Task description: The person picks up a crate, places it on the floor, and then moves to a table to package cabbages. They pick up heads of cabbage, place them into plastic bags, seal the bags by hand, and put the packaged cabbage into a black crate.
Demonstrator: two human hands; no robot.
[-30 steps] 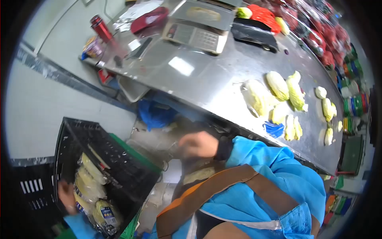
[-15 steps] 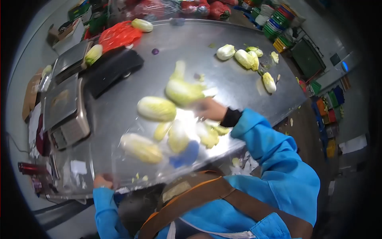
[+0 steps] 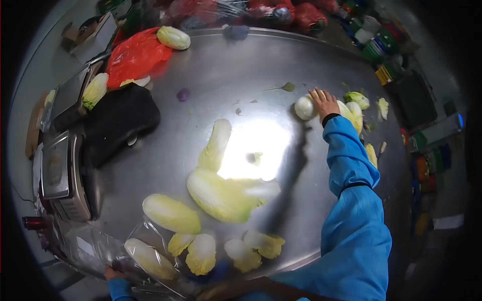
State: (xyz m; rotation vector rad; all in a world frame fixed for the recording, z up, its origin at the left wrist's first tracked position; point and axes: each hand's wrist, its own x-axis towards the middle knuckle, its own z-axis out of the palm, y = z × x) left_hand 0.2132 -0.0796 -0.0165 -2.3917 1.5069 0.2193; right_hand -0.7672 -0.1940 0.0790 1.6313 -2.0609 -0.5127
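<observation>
My right hand (image 3: 325,102) reaches far across the metal table, fingers stretched out and apart over a napa cabbage (image 3: 304,108); its white base shows to the left. Another napa cabbage (image 3: 354,114) lies just right of the hand. At the lower left, my left hand (image 3: 113,274) is by the table's near edge, next to clear plastic (image 3: 93,244); its fingers are mostly hidden. Near it lies a napa cabbage (image 3: 150,259) with clear film around it. A whole napa cabbage (image 3: 171,213) and a large cabbage with spread leaves (image 3: 221,195) lie in front of me.
Loose leaves (image 3: 202,254) lie along the near edge. Left are a black item (image 3: 123,120), a scale (image 3: 57,170) and a red plastic bag (image 3: 135,57) with a cabbage (image 3: 173,37) beside it. A purple piece (image 3: 183,94) sits mid-table. Red sacks (image 3: 309,17) stand behind.
My right hand has moved from the loose leaves near the middle out to the cabbages at the far right. The view has shifted; my left hand stays near the table's near edge.
</observation>
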